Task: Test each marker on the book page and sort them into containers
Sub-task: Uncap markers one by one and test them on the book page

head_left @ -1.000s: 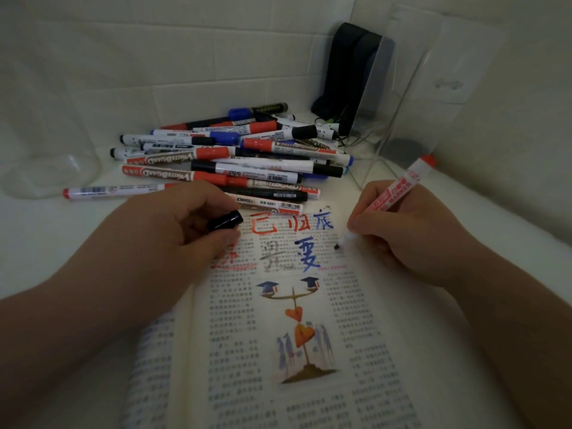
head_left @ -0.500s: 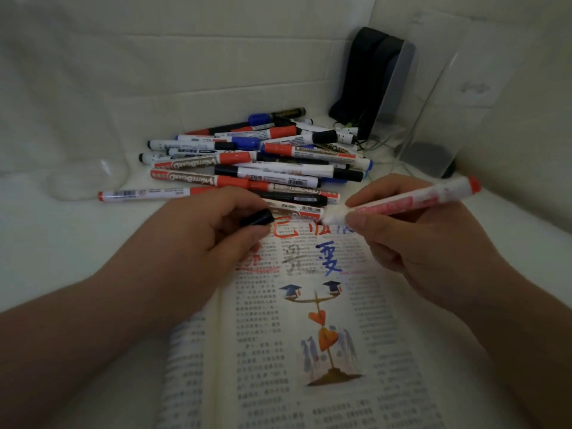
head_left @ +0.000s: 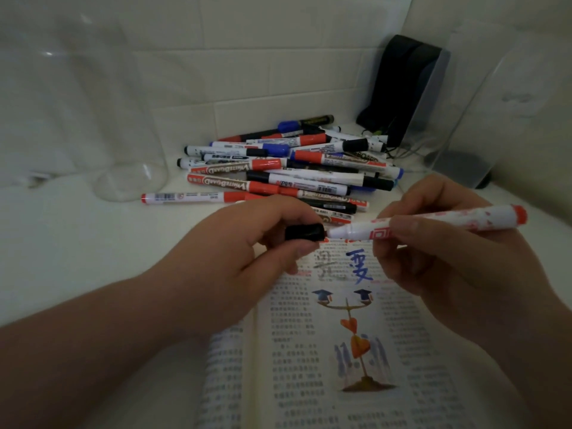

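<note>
Closest in, the left hand's (head_left: 247, 243) fingers (head_left: 297, 216) curl round a small black cap (head_left: 305, 232), pinching it between thumb and forefinger. The cap's mouth meets the white front end of a marker (head_left: 433, 222), and the nib itself cannot be seen. The right hand (head_left: 448, 267) grips that marker by its barrel, fingers wrapped over it, so it lies nearly level with its red back end pointing right. Cap and marker are held above the top of the open book page (head_left: 325, 351), which carries printed text, a small coloured drawing and handwritten blue and grey strokes just under the hands.

Beyond the hands a pile of markers (head_left: 288, 171) with red, blue and black caps lies on the white tabletop (head_left: 77, 243), against the tiled wall. Left of the pile stands a clear round container (head_left: 130, 184); only its see-through base and wall show. To the right a clear boxy container (head_left: 495, 103) stands in the corner, with a black speaker (head_left: 402, 82) behind it; what it holds, I cannot tell.
</note>
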The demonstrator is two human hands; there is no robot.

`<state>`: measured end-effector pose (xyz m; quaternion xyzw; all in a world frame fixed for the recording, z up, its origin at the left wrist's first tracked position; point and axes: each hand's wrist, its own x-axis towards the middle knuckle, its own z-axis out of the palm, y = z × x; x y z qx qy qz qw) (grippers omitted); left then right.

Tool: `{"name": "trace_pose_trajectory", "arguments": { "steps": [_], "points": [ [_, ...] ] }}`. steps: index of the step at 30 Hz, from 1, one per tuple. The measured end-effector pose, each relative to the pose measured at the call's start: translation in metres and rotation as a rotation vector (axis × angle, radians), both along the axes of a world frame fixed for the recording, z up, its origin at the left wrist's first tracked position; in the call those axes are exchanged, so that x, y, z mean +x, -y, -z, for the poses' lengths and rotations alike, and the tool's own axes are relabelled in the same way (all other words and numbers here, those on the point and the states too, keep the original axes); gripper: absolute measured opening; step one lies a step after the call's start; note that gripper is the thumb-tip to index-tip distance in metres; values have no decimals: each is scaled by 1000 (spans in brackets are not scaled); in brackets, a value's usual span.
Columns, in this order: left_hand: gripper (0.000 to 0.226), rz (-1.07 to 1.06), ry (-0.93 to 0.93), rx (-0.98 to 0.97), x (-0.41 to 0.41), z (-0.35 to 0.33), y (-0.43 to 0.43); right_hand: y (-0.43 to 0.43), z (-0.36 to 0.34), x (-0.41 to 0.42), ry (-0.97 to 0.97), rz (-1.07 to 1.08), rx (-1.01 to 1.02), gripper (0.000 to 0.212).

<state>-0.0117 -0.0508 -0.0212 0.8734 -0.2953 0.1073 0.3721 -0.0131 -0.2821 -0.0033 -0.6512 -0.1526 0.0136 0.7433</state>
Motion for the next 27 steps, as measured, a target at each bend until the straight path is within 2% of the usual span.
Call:
{"name": "trace_pose_trajectory", "arguments": {
  "steps": [5,9,11,12,14,16,18,19,20,21,23,24,25,26,27],
  "points": [
    [21,29,-34,-86,-2,0,-1,-5,0,-5,25,-80,-79,8],
    [22,10,-136,-268,-1,1,0,1,3,0,-21,-139,-60,33],
    [20,-2,-186,-318,1,1,1,4,2,1,-64,-71,-58,47],
    [18,-10,-215,-346,2,1,1,5,0,1,-29,-18,-105,45],
    [16,-30,-228,-399,1,-2,2,4,-3,-5,133,116,-403,28],
    [30,-88,-221,-444,-1,-7,6,-3,-4,-20,317,219,-685,18],
    [43,-145,-302,-528,-4,-16,10,-17,-8,-23,484,181,-834,14],
    [49,-158,-337,-548,-6,-21,11,-27,-11,-20,482,114,-916,14],
    [53,-169,-348,-549,-7,-25,12,-33,-10,-23,437,21,-928,30],
    [56,-180,-347,-543,-8,-28,13,-33,-4,-31,434,-6,-1032,43],
    [61,-196,-350,-517,-8,-30,12,-27,-1,-25,261,-68,-906,52],
    [62,-205,-348,-501,-8,-30,12,-32,-5,-23,370,-126,-915,55],
    [63,-216,-337,-491,-9,-29,13,-41,-10,-18,490,-70,-1034,50],
    [63,-225,-319,-491,-10,-29,14,-39,-4,-17,603,149,-999,32],
    [62,-230,-291,-491,-11,-27,13,-36,1,-25,520,178,-816,25]
  ]
}}
